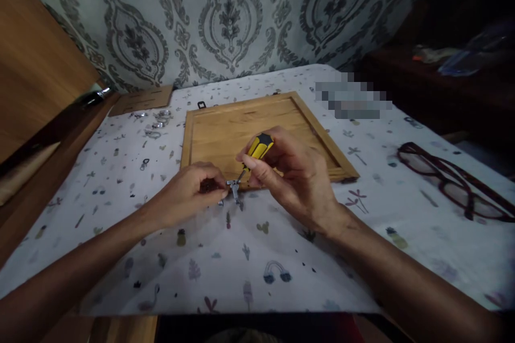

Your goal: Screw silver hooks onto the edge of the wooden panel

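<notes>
My right hand (pixel 287 177) grips a screwdriver with a yellow and black handle (pixel 259 146), its tip pointing down and left onto a small metal bracket (pixel 234 188). My left hand (pixel 193 193) pinches that bracket by the near edge of a square wooden frame (pixel 261 123), which lies flat on the patterned white tablecloth (pixel 241 257).
Several small metal fittings (pixel 155 123) and a piece of brown cardboard (pixel 142 99) lie at the back left. Dark red glasses (pixel 450 182) rest on the cloth at the right. A wooden panel (pixel 32 64) stands at the left; patterned wallpaper is behind.
</notes>
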Available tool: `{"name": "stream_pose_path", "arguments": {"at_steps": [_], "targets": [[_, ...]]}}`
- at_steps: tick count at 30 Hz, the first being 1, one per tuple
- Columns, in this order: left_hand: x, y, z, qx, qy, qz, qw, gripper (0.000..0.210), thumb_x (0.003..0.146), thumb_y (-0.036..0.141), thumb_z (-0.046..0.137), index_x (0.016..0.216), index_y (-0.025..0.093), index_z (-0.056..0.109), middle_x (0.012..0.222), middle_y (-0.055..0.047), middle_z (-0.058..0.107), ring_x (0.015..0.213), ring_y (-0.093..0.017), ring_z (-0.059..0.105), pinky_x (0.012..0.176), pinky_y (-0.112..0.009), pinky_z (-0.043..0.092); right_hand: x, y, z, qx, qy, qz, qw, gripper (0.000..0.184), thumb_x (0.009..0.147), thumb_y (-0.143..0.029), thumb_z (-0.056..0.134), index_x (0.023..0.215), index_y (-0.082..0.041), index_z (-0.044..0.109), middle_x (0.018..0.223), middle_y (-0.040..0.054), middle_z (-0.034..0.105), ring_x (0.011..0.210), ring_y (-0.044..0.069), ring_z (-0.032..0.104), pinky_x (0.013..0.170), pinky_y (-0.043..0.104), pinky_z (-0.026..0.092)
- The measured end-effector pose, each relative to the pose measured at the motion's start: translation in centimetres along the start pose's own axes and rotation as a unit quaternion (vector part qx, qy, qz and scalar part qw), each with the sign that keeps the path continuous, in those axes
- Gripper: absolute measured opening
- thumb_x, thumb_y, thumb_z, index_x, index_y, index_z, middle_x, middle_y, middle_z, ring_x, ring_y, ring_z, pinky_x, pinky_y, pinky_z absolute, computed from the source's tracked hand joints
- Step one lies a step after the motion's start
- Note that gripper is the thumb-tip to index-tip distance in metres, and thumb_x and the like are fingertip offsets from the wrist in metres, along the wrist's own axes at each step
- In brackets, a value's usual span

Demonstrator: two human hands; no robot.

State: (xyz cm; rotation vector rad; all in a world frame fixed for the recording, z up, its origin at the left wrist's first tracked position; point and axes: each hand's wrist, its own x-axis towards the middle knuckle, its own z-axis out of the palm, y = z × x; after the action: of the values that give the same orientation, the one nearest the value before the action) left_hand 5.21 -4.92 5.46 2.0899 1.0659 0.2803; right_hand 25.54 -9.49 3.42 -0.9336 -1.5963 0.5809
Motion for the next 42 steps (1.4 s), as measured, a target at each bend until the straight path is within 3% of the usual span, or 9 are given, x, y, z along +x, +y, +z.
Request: {"name": "stream_pose_path", "arguments": {"at_steps": [6,15,21,32,42], "targets": [[0.5,0.2,0.6,0.037,-0.021,-0.029,0.999,0.012,0.080,0.026,0.063,0.088,0.019,0.067,0.088,-0.003,0.067,0.084,-0.020,0.062,0.067,-0.028,0.046,0.0,-0.1,-0.1,-0.027,0.009,0.003,1.000,0.014,0.095,-0.030,0.065,0.088,-0.020,0.058,0.078,-0.0009,0.059,0.057,0.010,0.056,0.049,0.024,0.047],[0.8,2.0,1.2,0.181,0.010,-0.046,0.982,0.007,0.081,0.016,0.063,0.086,0.020,0.067,0.092,-0.004,0.070,0.094,-0.026,0.063,0.077,-0.035,0.044,0.0,0.1,-0.1,-0.033,-0.007,-0.008,0.999,0.013,0.097,-0.029,0.061,0.091,-0.019,0.056,0.079,-0.0003,0.059,0.058,0.010,0.057,0.052,0.026,0.047],[0.8,2.1,1.5,0.219,0.024,-0.035,0.975,0.012,0.084,0.010,0.061,0.085,0.020,0.069,0.094,-0.003,0.071,0.095,-0.025,0.065,0.081,-0.035,0.047,0.0,0.0,0.0,-0.026,-0.004,-0.006,1.000,0.013,0.097,-0.030,0.062,0.090,-0.022,0.054,0.078,-0.0005,0.056,0.062,0.013,0.057,0.053,0.027,0.050],[0.9,1.1,1.7,0.197,0.026,-0.001,0.980,0.016,0.090,0.009,0.058,0.095,0.018,0.071,0.104,-0.006,0.071,0.106,-0.026,0.064,0.091,-0.041,0.049,0.0,0.2,0.0,-0.027,-0.014,-0.014,0.999,0.013,0.098,-0.027,0.060,0.090,-0.021,0.051,0.074,-0.0030,0.053,0.060,0.011,0.055,0.054,0.025,0.045],[1.7,1.9,0.9,0.158,-0.024,-0.026,0.987,0.016,0.085,0.008,0.060,0.092,0.016,0.072,0.096,-0.005,0.072,0.094,-0.024,0.067,0.080,-0.034,0.051,0.0,0.0,0.0,-0.018,-0.013,-0.019,1.000,0.012,0.097,-0.025,0.060,0.091,-0.023,0.051,0.071,-0.0036,0.054,0.060,0.012,0.056,0.052,0.025,0.047]]}}
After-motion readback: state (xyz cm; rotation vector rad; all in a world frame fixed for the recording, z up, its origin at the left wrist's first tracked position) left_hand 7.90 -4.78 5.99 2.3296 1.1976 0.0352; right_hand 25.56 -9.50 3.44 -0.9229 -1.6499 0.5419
